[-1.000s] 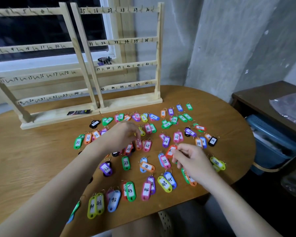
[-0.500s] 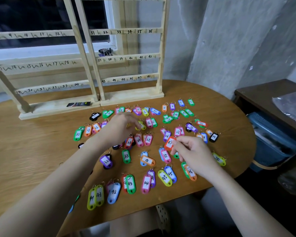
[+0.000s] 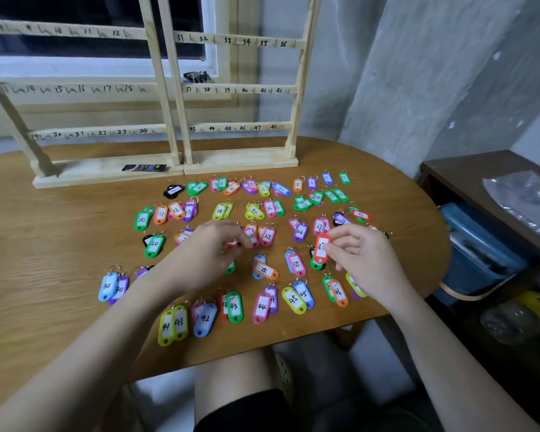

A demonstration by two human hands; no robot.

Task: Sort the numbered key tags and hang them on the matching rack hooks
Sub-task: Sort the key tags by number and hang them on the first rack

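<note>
Numbered key tags lie in loose rows, mostly in pairs, across the oval wooden table (image 3: 60,260). The right hand (image 3: 360,260) pinches a red-orange tag (image 3: 321,248) upright above the tags near the table's right edge. The left hand (image 3: 209,247), fingers curled, rests on tags at the middle, holding a small one. Two wooden racks (image 3: 240,88) with numbered hooks stand along the far edge.

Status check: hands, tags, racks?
Right hand pinching a red tag, lifted off the table. Left hand fingering tags mid-spread, grip unclear. Rack hooks bare; tags paired by number on table.
</note>
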